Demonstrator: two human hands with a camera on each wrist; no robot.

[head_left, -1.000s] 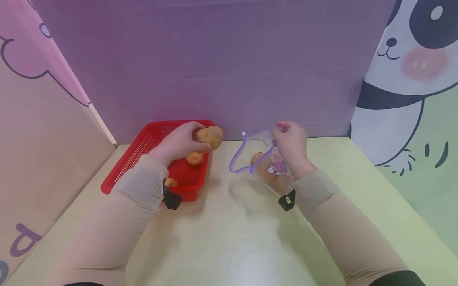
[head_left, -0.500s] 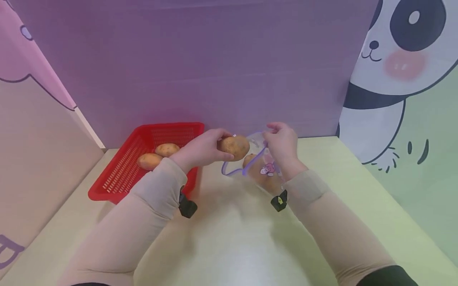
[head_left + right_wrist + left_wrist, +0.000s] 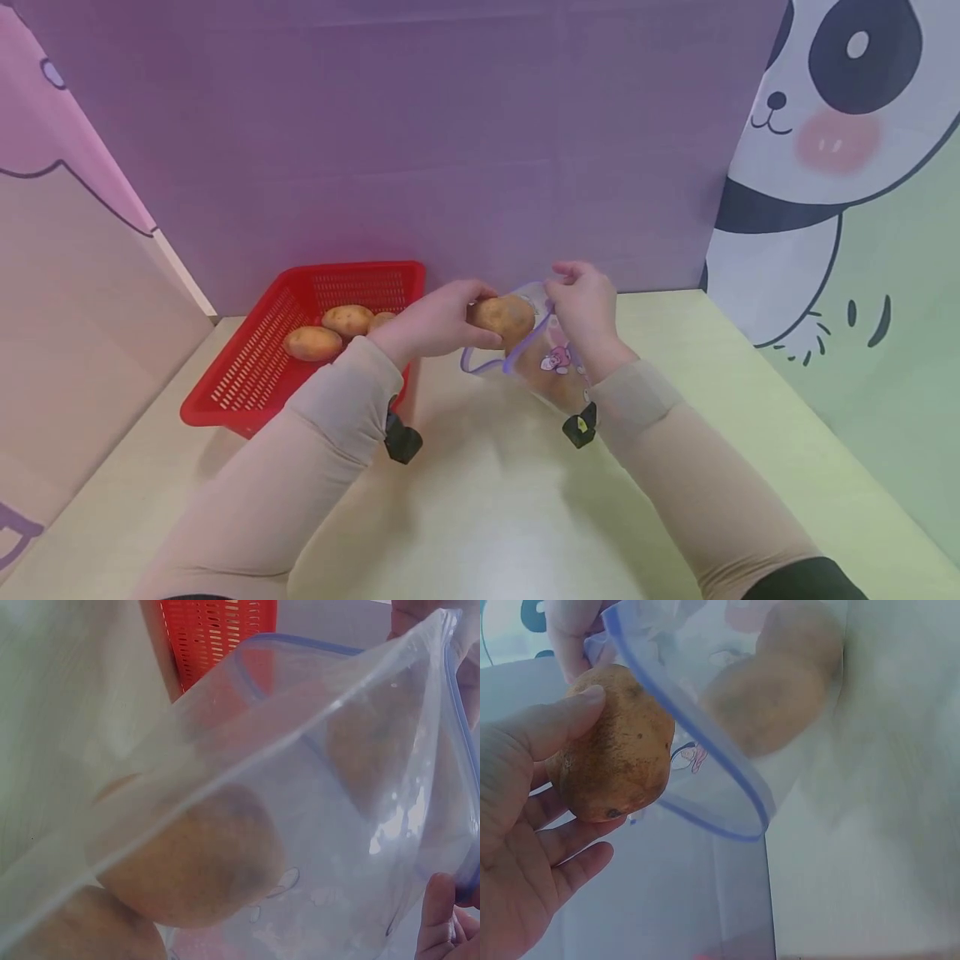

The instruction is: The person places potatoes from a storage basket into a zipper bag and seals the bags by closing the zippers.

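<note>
My left hand (image 3: 442,321) grips a brown potato (image 3: 619,746) between thumb and fingers, at the mouth of a clear zip bag (image 3: 551,358) with a purple-blue rim. In the left wrist view the potato overlaps the rim of the opening. My right hand (image 3: 588,308) pinches the bag's upper edge and holds its mouth apart; its fingertips show at the rim in the right wrist view. Inside the bag, low down, lie potatoes (image 3: 195,855), blurred by the plastic. Pink cartoon prints mark the bag's side.
A red slotted basket (image 3: 251,367) stands at the left with several potatoes (image 3: 313,342) in it, partly behind my left arm. Behind the light wooden table (image 3: 487,500) rises a purple wall (image 3: 480,150). Printed panels flank both sides.
My left hand has carried the potato from over the basket rightward to the bag's mouth. The right hand keeps its pinch on the bag. The head view has shifted slightly.
</note>
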